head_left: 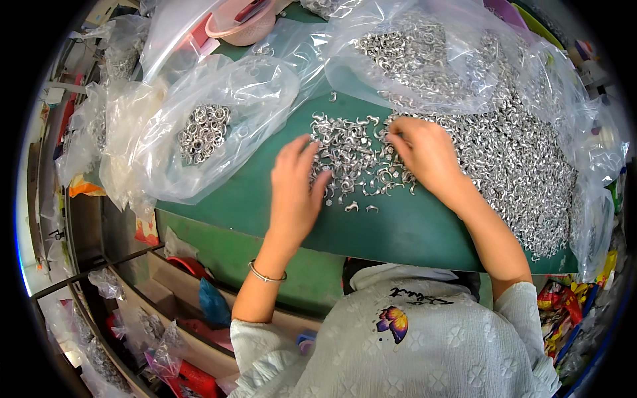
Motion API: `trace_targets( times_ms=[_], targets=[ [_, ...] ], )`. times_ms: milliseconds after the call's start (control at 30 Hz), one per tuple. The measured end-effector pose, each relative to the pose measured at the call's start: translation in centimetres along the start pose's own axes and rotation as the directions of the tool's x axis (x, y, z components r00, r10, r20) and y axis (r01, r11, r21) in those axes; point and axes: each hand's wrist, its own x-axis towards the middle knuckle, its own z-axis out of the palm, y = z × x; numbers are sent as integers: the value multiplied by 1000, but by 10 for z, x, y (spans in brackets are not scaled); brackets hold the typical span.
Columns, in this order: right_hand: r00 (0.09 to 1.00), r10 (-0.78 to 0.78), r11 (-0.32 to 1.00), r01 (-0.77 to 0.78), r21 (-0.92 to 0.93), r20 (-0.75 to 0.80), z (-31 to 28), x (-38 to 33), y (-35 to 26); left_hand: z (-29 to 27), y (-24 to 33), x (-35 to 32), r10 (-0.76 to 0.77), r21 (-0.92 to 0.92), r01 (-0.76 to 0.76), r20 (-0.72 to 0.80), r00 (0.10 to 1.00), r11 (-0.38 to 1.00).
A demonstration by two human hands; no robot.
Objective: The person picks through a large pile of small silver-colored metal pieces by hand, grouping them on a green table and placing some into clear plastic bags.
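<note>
Two hands work the hooks (352, 162) on the mat (398, 229). Left hand (295, 189) lies flat, fingers spread, gripping nothing; right hand (424, 152) pinches a few. Best picked singly, pile undisturbed.

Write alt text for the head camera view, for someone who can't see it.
Both bare hands, left hand and right hand, sort through small curved metal pieces spread on a green mat. A clear bag of metal rings lies to the left.

We sit at a green-topped workbench (398, 232). Beyond the hands, clear plastic bags (219, 113) crowd its far edge beside a pink basket (242, 26). Left and below, shelves (133, 292) hold red clutter and more bags.
</note>
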Motion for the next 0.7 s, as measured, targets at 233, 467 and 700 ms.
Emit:
trace_targets(
  times_ms=[233,467,700],
  targets=[
    [953,248,916,-289,278,175,-36,-27,8,15,27,-26,110,-94,-103,74,991,990],
    [924,-87,885,-100,454,373,-25,-57,-22,31,55,-43,-127,-796,605,601,789,-4],
    [997,-62,998,63,-11,54,0,-42,-8,36,53,-56,-55,-715,699,697,715,25]
  ],
)
